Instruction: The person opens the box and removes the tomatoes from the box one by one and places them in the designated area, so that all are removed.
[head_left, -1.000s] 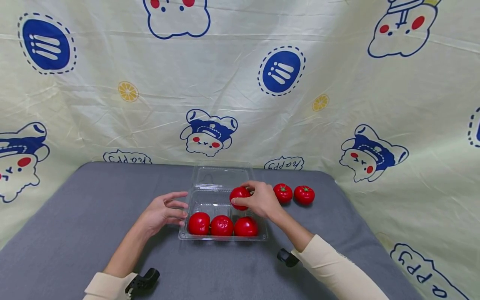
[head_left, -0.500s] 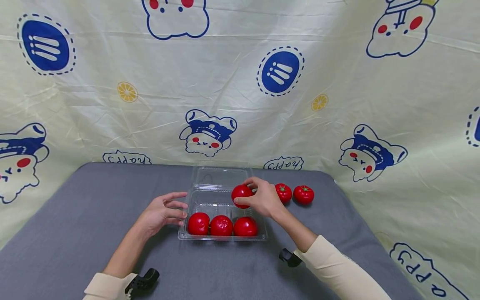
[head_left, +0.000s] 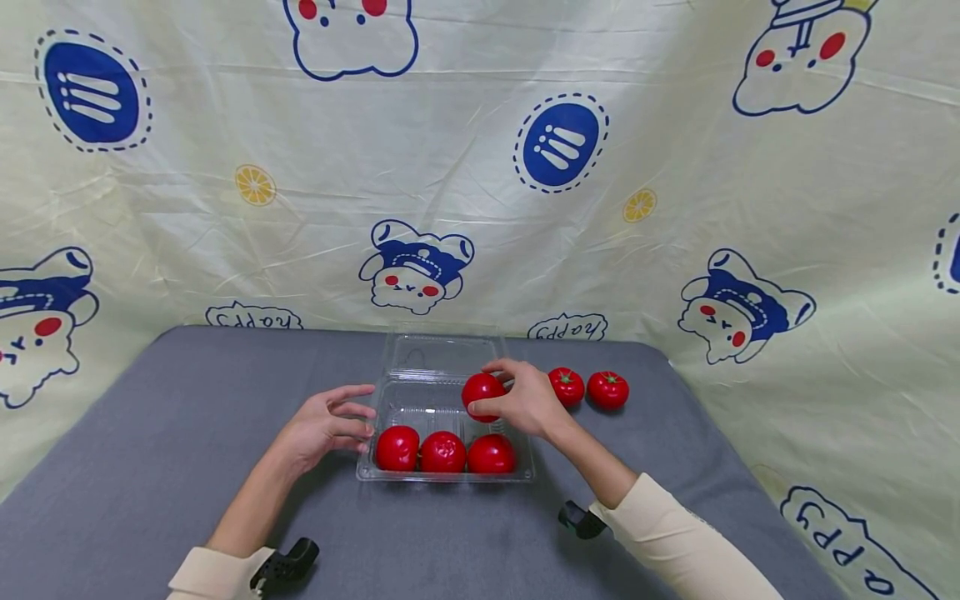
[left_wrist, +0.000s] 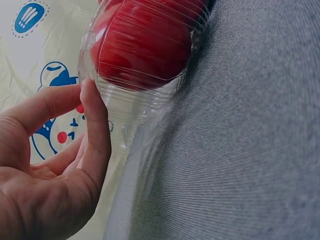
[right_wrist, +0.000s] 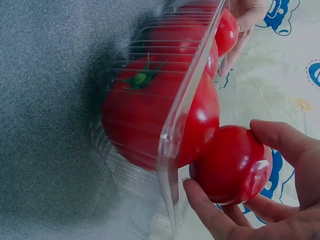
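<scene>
In the head view my right hand (head_left: 527,402) holds a red tomato (head_left: 482,395) between thumb and fingers, over the right rear part of a clear plastic clamshell box (head_left: 427,396). Three tomatoes fill the box's near row: a left one (head_left: 397,448), a middle one (head_left: 442,452) and a right one (head_left: 491,454). The right wrist view has the held tomato (right_wrist: 231,165) just beyond the box rim (right_wrist: 172,130), pinched by the fingertips. At the box's left side is my left hand (head_left: 322,429), its relaxed fingertips right at the plastic wall (left_wrist: 90,75). The right hand hides part of the box.
Two more tomatoes, a nearer one (head_left: 567,387) and a farther one (head_left: 608,390) with green stems, sit right of the box. The box's lid (head_left: 446,352) lies open toward the back. Grey cloth (head_left: 225,400) covers the table, and a printed curtain (head_left: 480,167) hangs behind.
My right hand, with the tomato in its grip, shifts slightly right and up, then dips a little. The left hand and the box stay where they were.
</scene>
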